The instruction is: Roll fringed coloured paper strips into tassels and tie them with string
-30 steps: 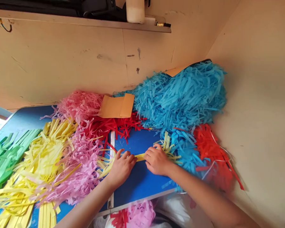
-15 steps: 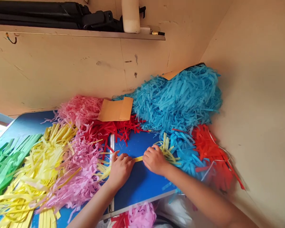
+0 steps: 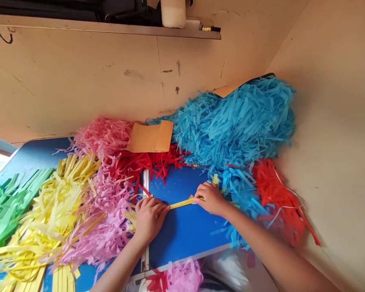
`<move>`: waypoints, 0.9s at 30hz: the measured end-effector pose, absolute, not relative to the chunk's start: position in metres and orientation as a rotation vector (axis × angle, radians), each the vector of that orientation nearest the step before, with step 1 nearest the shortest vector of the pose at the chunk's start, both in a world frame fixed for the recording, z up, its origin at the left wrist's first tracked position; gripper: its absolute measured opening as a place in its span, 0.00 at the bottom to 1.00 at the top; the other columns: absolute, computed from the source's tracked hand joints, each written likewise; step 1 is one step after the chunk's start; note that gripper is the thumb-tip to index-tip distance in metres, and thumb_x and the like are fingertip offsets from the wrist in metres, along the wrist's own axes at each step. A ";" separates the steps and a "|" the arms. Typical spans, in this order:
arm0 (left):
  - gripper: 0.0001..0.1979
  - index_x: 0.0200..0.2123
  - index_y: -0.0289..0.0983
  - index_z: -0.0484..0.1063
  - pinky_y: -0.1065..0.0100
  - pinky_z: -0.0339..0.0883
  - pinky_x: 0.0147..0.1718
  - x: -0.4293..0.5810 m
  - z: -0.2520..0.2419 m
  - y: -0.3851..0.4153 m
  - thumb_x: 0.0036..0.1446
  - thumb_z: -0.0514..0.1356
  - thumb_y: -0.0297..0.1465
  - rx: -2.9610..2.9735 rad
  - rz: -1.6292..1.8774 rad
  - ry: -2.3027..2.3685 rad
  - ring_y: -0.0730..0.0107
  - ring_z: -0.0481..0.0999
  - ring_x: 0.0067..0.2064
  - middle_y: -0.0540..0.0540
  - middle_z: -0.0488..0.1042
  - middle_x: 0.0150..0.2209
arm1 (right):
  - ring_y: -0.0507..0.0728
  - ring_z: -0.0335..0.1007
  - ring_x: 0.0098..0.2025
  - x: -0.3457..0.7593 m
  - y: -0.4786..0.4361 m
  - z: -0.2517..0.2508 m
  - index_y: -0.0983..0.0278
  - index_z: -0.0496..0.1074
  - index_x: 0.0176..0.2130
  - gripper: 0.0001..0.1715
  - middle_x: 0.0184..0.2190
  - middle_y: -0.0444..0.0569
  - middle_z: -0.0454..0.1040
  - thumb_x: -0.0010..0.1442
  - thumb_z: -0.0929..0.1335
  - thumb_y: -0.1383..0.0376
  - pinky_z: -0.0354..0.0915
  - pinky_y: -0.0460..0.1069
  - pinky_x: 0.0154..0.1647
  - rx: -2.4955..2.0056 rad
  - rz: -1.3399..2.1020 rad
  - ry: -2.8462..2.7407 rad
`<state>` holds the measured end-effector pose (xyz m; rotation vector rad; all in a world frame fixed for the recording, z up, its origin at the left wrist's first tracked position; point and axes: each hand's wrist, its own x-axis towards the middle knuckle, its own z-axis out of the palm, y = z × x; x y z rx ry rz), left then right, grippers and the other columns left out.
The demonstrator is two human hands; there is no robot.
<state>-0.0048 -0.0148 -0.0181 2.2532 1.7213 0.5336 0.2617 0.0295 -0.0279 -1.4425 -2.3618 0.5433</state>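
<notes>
A narrow bundle of yellow paper strips (image 3: 181,203) stretches between my two hands, just over the blue table top. My left hand (image 3: 150,217) is closed on its left end, and loose yellow strip ends show beside the fingers. My right hand (image 3: 210,197) pinches the other end, with more yellow ends partly hidden behind it. Left of my left hand lies a heap of pink-lilac paper fringe (image 3: 109,207). Blue paper fringe (image 3: 240,180) lies close to the right of my right hand.
Blue paper fringe (image 3: 234,121) is piled against the wall, with red fringe (image 3: 273,190) below. A folded brown card (image 3: 150,137) rests on pink fringe (image 3: 103,136). Yellow fringe (image 3: 54,207) and green fringe (image 3: 15,202) cover the left side. A shelf (image 3: 109,28) hangs above.
My right hand has moved right, away from my left, so a longer stretch of the yellow strips shows between them. The camera view has shifted slightly.
</notes>
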 end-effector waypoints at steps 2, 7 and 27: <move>0.11 0.32 0.43 0.80 0.53 0.56 0.49 -0.003 -0.016 -0.013 0.62 0.59 0.37 2.249 0.507 1.730 0.58 0.73 0.44 0.47 0.80 0.37 | 0.54 0.65 0.38 0.260 0.031 -0.026 0.61 0.76 0.26 0.10 0.32 0.42 0.75 0.59 0.74 0.63 0.51 0.50 0.40 -1.509 0.518 -2.391; 0.11 0.27 0.41 0.78 0.53 0.56 0.49 0.003 -0.008 -0.007 0.60 0.60 0.35 2.250 0.385 1.768 0.59 0.73 0.43 0.46 0.80 0.35 | 0.54 0.65 0.36 0.252 0.034 -0.024 0.61 0.74 0.23 0.14 0.29 0.42 0.74 0.59 0.73 0.63 0.50 0.50 0.37 -1.586 0.477 -2.409; 0.10 0.33 0.42 0.78 0.46 0.48 0.58 0.025 0.001 -0.010 0.60 0.57 0.26 2.658 0.393 1.481 0.57 0.71 0.48 0.46 0.79 0.34 | 0.58 0.63 0.41 0.225 0.030 -0.020 0.64 0.74 0.30 0.12 0.32 0.49 0.75 0.64 0.65 0.71 0.52 0.56 0.51 -0.948 -0.007 -2.723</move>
